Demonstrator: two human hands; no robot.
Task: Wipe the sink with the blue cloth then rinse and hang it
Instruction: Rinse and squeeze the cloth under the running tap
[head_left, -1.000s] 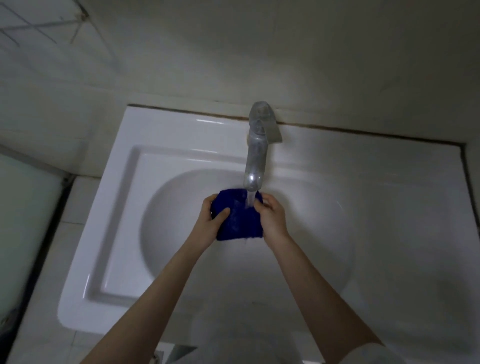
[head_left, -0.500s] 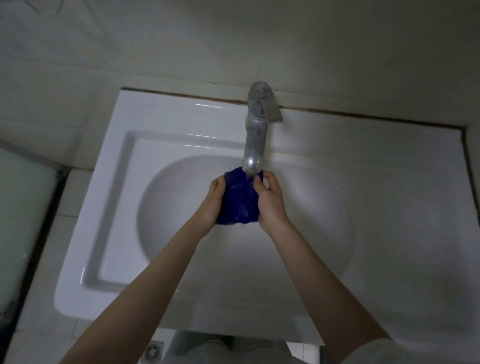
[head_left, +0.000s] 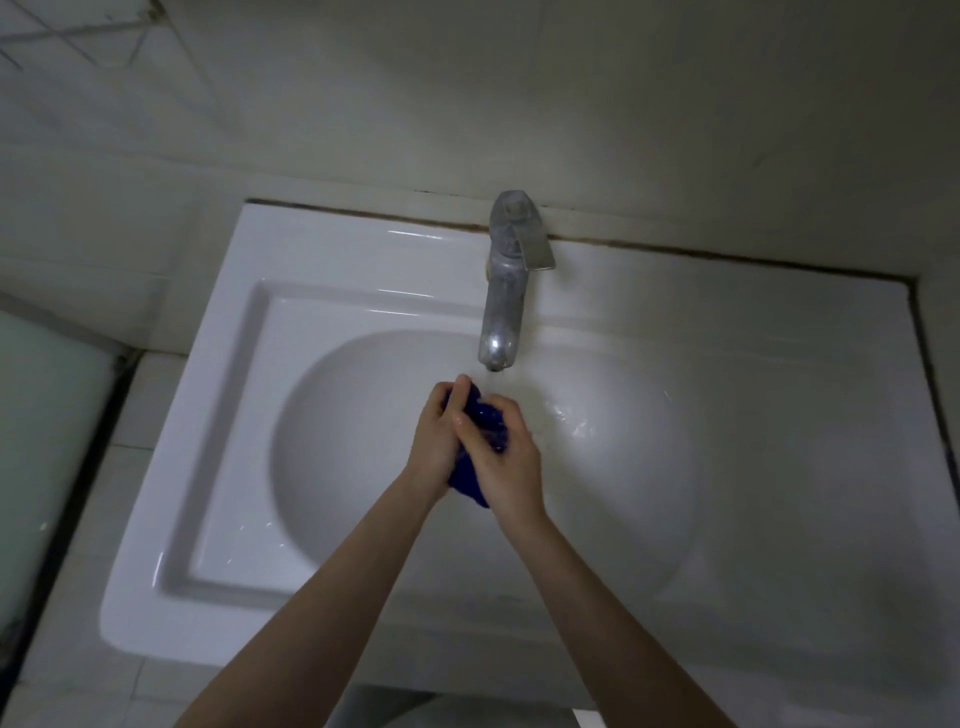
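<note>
The blue cloth (head_left: 480, 421) is bunched into a wet wad between both hands, over the middle of the white sink (head_left: 218, 467) bowl. My left hand (head_left: 436, 441) presses it from the left and my right hand (head_left: 506, 457) wraps it from the right; only small parts of the cloth show between and below the fingers. The hands sit just below and in front of the metal tap (head_left: 501, 312) spout. A thin stream of water falls from the spout right beside the hands.
The sink is set against a pale tiled wall (head_left: 519, 104), with a wide flat ledge (head_left: 805, 467) on its right. A glass or pale panel (head_left: 36, 441) stands at the left beyond the tiled floor strip. Water drops shine in the bowl right of my hands.
The cloth went from spread under the running tap to squeezed tight between both hands, which have come down and toward me, away from the spout.
</note>
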